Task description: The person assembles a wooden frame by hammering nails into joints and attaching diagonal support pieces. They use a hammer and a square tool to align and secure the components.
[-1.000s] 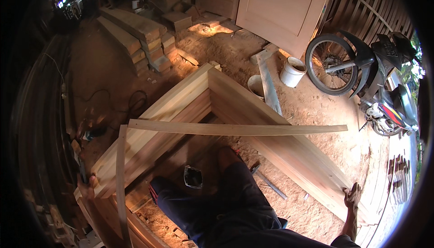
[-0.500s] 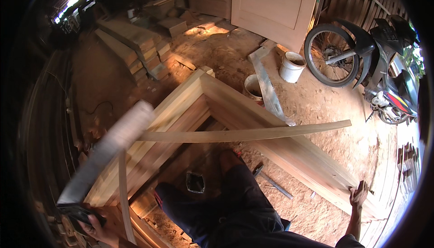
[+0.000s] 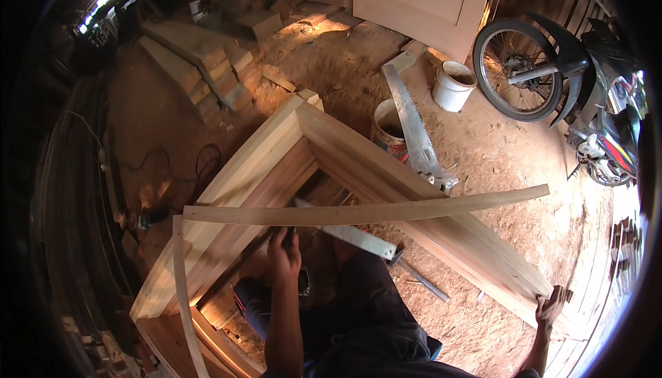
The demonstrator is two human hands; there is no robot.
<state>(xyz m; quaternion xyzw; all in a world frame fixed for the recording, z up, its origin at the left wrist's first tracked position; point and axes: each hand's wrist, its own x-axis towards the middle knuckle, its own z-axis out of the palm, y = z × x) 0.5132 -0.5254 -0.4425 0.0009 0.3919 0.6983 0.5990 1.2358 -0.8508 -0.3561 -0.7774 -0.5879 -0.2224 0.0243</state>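
A wooden frame (image 3: 234, 164) of thick pale beams meets in a corner ahead of me. A thin wooden strip (image 3: 331, 214) lies across its two arms, and another narrow strip (image 3: 181, 267) runs down its left side. My left hand (image 3: 285, 254) is closed round the dark handle of a handsaw, just under the long strip. The saw's pale blade (image 3: 355, 239) points right, partly hidden behind the strip. At the lower right, my right hand (image 3: 548, 307) grips the far end of the frame's right beam.
A hammer (image 3: 424, 280) lies on the dirt floor inside the frame. Beyond it are a large toothed saw blade (image 3: 408, 116), a white bucket (image 3: 454, 88) and a second bucket (image 3: 387, 121). A motorcycle (image 3: 579, 81) stands at right; stacked planks (image 3: 189, 61) lie at back left.
My left hand has swung the handsaw from the far left to the middle, beneath the long strip. My right hand stays on the beam. The view has shifted slightly.
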